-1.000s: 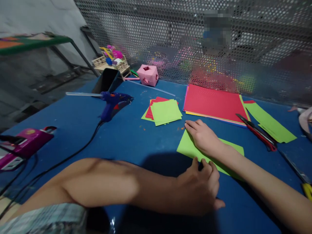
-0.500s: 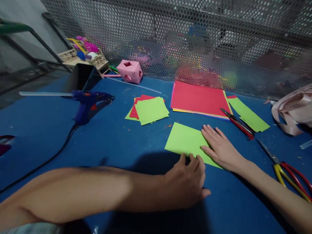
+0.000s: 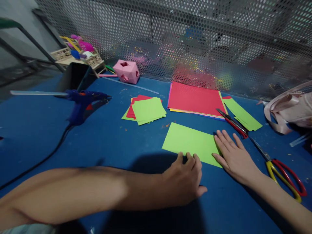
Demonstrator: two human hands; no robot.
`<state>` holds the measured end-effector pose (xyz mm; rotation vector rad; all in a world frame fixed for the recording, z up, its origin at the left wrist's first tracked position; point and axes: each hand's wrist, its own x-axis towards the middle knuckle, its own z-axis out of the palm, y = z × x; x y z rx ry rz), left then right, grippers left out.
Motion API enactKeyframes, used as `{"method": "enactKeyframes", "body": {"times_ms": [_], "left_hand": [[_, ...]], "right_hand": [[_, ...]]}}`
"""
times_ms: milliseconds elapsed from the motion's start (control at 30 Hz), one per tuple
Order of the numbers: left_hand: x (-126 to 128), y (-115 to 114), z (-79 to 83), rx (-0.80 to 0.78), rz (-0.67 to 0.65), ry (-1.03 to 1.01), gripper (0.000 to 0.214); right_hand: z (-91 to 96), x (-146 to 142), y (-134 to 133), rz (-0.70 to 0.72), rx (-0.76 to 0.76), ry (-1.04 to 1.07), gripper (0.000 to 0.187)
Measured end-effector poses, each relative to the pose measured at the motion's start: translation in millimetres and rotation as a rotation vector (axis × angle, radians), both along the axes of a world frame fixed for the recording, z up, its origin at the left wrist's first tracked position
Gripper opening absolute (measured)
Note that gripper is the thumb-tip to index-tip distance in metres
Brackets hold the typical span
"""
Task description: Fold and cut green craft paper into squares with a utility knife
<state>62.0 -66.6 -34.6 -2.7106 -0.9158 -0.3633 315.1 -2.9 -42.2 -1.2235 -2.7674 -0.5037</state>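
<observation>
A folded-looking light green sheet of paper (image 3: 188, 138) lies flat on the blue tabletop in front of me. Along its near edge rest the bent fingertips of my left hand (image 3: 184, 178); its thumb stands apart and it grips nothing. My right hand (image 3: 235, 156) is spread flat, palm down, with its fingertips on the paper's right end. Beyond the sheet lie a stack of green and red paper squares (image 3: 149, 110) and a pile of coloured sheets with red on top (image 3: 196, 99).
A utility knife (image 3: 232, 123), scissors (image 3: 278, 165) and green strips (image 3: 243, 113) lie on the right, near a pinkish ribbon (image 3: 278, 113). At the left are a corded blue glue gun (image 3: 81, 105) and a pink paper polyhedron (image 3: 126, 71). A perforated metal panel (image 3: 158, 39) borders the back.
My right hand has slid rightward across the green paper to its right end, uncovering more of it. The left hand stays at the near edge. The whole view has shifted slightly.
</observation>
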Motion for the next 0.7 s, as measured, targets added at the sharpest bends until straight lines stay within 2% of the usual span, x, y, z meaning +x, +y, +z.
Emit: {"method": "enactKeyframes", "body": {"times_ms": [167,367,500,700], "left_hand": [[1.4,0.7,-1.2,0.011,-0.01,-0.03,0.056],[2.1,1.2,-1.7,-0.008,-0.022,-0.008,0.057],[1.6,0.8,-0.2,0.007,-0.024,0.001,0.054],[2.0,-0.7,-0.3,0.033,-0.032,-0.02,0.05]], "right_hand": [[7.0,-21.8,20.6,0.181,-0.207,-0.04,0.07],[11.2,-64.6,46.8,0.345,-0.427,-0.032,0.065],[15.1,-90.6,58.6,0.462,-0.531,-0.029,0.062],[20.6,-116.7,66.5,0.592,-0.604,-0.045,0.058]]}}
